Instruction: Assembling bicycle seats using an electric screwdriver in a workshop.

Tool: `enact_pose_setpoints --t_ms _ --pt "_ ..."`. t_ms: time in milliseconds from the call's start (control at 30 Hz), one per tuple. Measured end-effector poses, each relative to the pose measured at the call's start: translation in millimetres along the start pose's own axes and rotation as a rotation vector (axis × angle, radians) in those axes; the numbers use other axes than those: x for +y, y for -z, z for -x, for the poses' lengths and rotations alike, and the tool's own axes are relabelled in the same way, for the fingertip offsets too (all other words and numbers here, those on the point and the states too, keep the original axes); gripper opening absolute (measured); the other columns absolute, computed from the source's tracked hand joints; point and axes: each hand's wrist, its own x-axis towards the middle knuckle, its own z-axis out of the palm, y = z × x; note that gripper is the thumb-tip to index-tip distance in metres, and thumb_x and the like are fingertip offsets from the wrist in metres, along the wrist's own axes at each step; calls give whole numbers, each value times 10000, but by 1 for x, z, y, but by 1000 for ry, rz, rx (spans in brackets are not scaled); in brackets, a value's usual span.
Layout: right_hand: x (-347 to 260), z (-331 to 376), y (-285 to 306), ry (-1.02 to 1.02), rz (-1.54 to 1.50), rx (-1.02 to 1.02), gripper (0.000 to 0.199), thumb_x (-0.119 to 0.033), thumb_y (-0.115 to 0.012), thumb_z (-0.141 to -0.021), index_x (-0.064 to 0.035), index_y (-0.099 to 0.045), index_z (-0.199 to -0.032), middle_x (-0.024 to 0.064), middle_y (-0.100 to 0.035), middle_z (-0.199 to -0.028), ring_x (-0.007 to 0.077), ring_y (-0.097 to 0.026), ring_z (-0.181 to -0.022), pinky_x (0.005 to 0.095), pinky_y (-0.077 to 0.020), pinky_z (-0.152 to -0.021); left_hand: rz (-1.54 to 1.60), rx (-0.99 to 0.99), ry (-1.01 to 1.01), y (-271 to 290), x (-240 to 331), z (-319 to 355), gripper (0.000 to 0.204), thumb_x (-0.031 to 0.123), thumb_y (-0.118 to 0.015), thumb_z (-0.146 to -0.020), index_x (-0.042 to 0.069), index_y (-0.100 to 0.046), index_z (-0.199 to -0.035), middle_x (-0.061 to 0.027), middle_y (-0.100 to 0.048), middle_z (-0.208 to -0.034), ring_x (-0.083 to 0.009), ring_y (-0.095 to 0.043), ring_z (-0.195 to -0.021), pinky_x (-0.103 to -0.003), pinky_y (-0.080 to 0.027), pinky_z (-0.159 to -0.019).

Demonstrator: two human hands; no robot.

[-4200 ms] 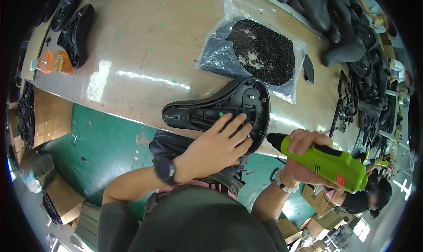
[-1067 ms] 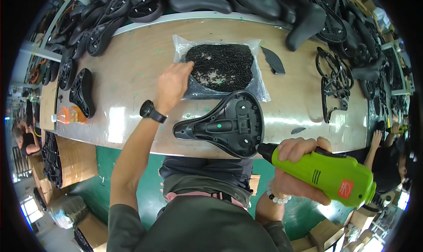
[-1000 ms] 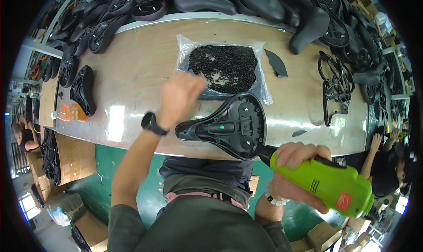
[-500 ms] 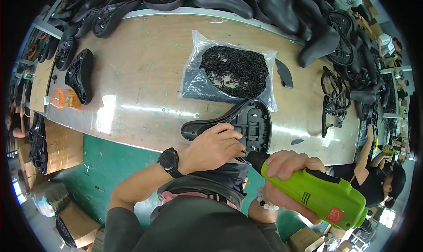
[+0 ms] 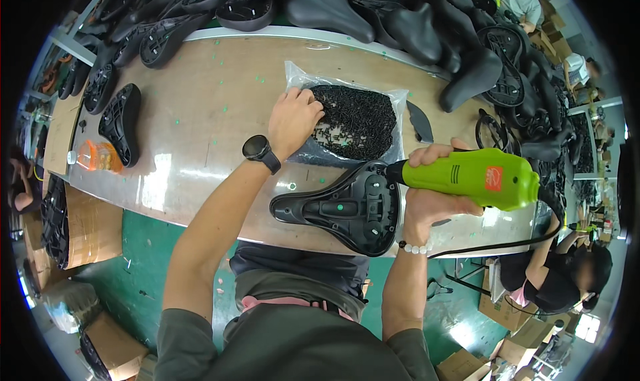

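Note:
A black bicycle saddle [image 5: 327, 211] lies underside up at the table's near edge, its narrow nose to the left. My right hand [image 5: 427, 201] grips a green corded electric screwdriver [image 5: 477, 178] held nearly level. Its black front end meets the saddle's far right rim; the bit's tip is hidden. My left hand [image 5: 295, 120] is at the left side of an opened clear plastic bag [image 5: 400, 108] heaped with small black screws [image 5: 360, 118]. Its fingers are bent down together against the heap, and the fingertips are hard to see.
Black saddles [image 5: 327, 11] are piled along the far and right sides. A saddle base [image 5: 120, 124] and an orange-labelled jar [image 5: 100, 156] stand at the left. A curved black piece [image 5: 420, 122] lies right of the bag. The screwdriver's cord [image 5: 497, 248] trails right, where a co-worker [image 5: 553, 274] sits.
My left hand has left the saddle and reached forward to the screws. The screwdriver has moved from the saddle's near rim to its far right rim and swung more level.

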Motion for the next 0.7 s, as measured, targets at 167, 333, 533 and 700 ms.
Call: enact_pose_setpoints --t_ms 167,333,533,700 --pt "2 -2 -9 -55 88 -9 1146 -981 -360 -608 12 -452 -1173 116 -534 -706 234 -531 -590 356 -476 -584 128 89 -2 -6 -4 5 141 171 -659 -858 71 -709 -944 -66 -658 -1003 -270 -579 -985 -415 -470 -862" --pt "10 -4 -9 -119 62 -36 1159 -982 -392 -576 10 -450 -1173 112 -537 -714 226 -532 -603 350 -469 -585 599 77 -105 27 55 19 175 200 -674 -848 29 -686 -885 -158 -667 -1110 -354 -616 -1021 -451 -497 -881" --pt "6 -3 -7 -201 33 -60 1160 -988 -409 -543 0 -483 -1145 101 -530 -714 218 -521 -605 345 -455 -584 675 -275 69 30 116 57 237 236 -702 -848 9 -653 -803 -267 -590 -1252 -416 -644 -930 -466 -517 -809" --pt "10 3 3 -264 -46 -155 1163 -989 -426 -528 -1 -496 -1138 95 -520 -721 218 -512 -608 347 -448 -590 632 -185 52 25 119 66 236 230 -712 -844 8 -649 -795 -230 -612 -1240 -378 -669 -842 -434 -542 -738"
